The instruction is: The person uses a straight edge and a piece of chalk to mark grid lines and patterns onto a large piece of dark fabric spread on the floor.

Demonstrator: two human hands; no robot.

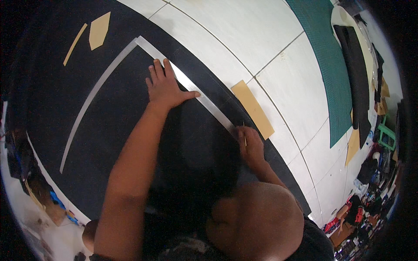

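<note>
A large black sheet [196, 143] lies spread over the tiled floor. On it rests a silver metal L-square [213, 106], its corner at the far end and its two arms running back toward me. My left hand [163, 91] is pressed flat with fingers spread, fingertips and thumb on the square's right arm. Close to the near end of that same arm, my right hand [253, 148] is closed round a thin, pale, pen-like tool [244, 135]. Its tip is too small to make out.
Tan card pieces lie about: a strip [253, 108] at the sheet's right edge, an angular piece [99, 31] and a narrow strip [75, 45] at far left. A green mat [333, 95] and a black roll [355, 78] lie right. Clutter and a person's arm [343, 212] show lower right.
</note>
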